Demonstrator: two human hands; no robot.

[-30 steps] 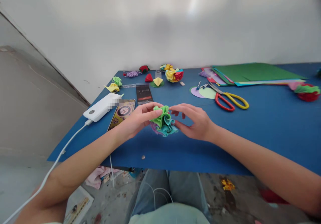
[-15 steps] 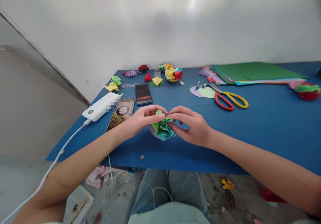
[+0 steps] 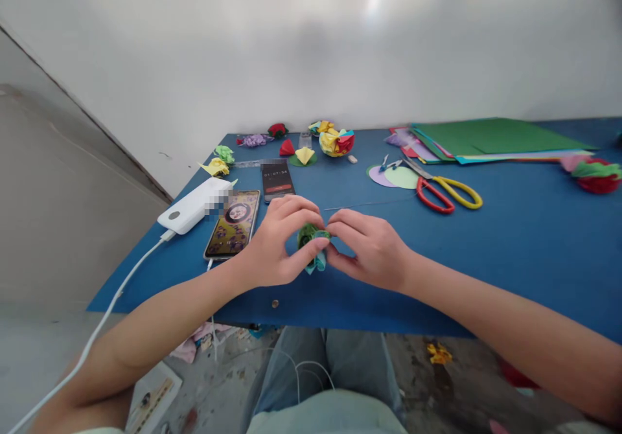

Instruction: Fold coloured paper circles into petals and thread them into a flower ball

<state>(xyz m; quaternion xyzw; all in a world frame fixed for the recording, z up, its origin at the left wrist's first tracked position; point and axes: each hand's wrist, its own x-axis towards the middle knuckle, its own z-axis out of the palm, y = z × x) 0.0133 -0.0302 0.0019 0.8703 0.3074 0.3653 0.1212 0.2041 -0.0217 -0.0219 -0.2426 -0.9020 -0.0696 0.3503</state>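
A ruffled paper flower ball [image 3: 309, 234] in green and turquoise is held between my two hands above the front part of the blue table. My left hand [image 3: 286, 239] wraps it from the left, thumb across its front and fingers over its back. From the right, the fingertips of my right hand [image 3: 365, 245] pinch its edge. Much of the ball is covered by my left hand. Just behind my hands lies a thin needle-like piece with thread [image 3: 340, 208], stretching toward the scissors [image 3: 444, 194], which have one red and one yellow handle.
At left are a white power bank [image 3: 194, 206] with its cable and two phones, one gold-patterned phone [image 3: 233, 223] and one dark phone [image 3: 278, 180]. Paper flowers [image 3: 337, 142] line the back. Coloured paper sheets [image 3: 495, 137] and paper ovals [image 3: 401, 177] lie rightward.
My left thumb has come down across the front of the flower ball, and the ball is turned and more covered. My right hand has shifted slightly left, its fingertips now pinching the edge.
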